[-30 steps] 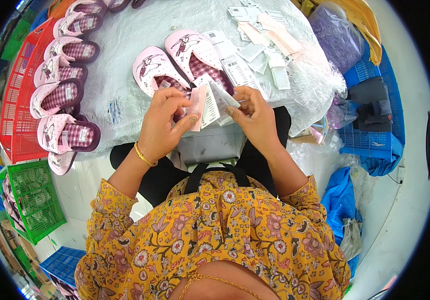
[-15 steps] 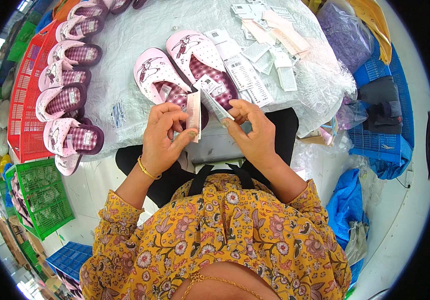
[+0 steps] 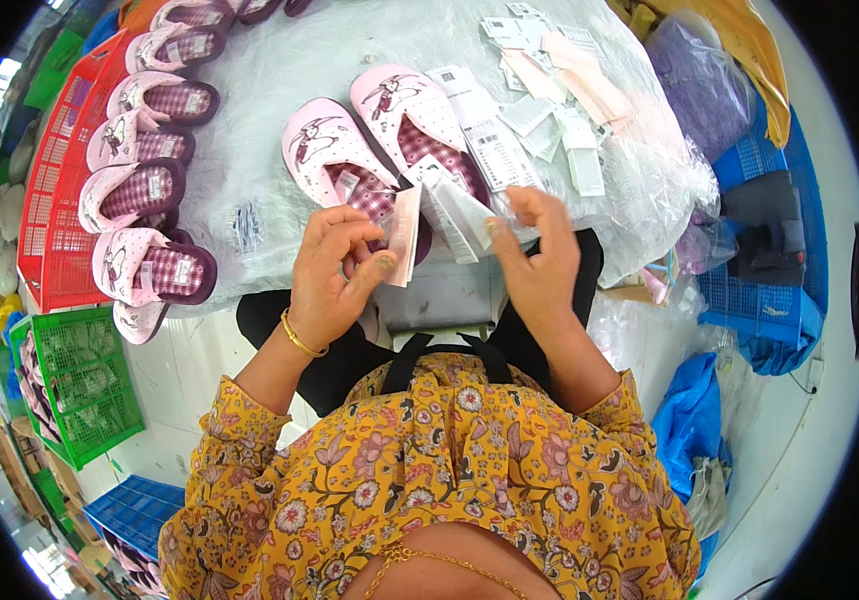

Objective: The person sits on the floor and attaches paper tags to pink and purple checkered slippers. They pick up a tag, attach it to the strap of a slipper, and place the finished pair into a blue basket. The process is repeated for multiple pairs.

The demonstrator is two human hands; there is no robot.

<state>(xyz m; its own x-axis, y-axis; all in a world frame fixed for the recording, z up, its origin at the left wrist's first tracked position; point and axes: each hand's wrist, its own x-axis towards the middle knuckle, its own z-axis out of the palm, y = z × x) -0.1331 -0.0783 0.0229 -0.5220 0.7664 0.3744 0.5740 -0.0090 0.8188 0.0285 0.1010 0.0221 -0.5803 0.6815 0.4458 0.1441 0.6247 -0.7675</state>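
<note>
Sitting at a desk [image 3: 280, 110] covered with a crinkled clear plastic sheet, wearing a yellow floral blouse [image 3: 450, 480]. Red plastic crate [image 3: 50, 200] lying along the desk's left edge, green crate [image 3: 80, 380] on the floor just below it, blue crates [image 3: 770, 290] well off to the right. Row of pink slippers with plaid insoles [image 3: 145, 190] lining up over the red crate's inner edge. One pair of pink slippers [image 3: 370, 150] lying mid-desk, toes pointing away, just beyond both hands. Loose pile of paper tags [image 3: 550, 90] spreading across the desk right of that pair. Left hand [image 3: 335, 275], gold bangle at the wrist, pinching a pale pink tag [image 3: 405, 235] upright between thumb and curled fingers, right over the heel of the near slipper. Right hand [image 3: 540, 260] holding half open, fingers loosely bent, fingertips pinching a small clear plastic bag [image 3: 460, 215] just beside the pink tag.
</note>
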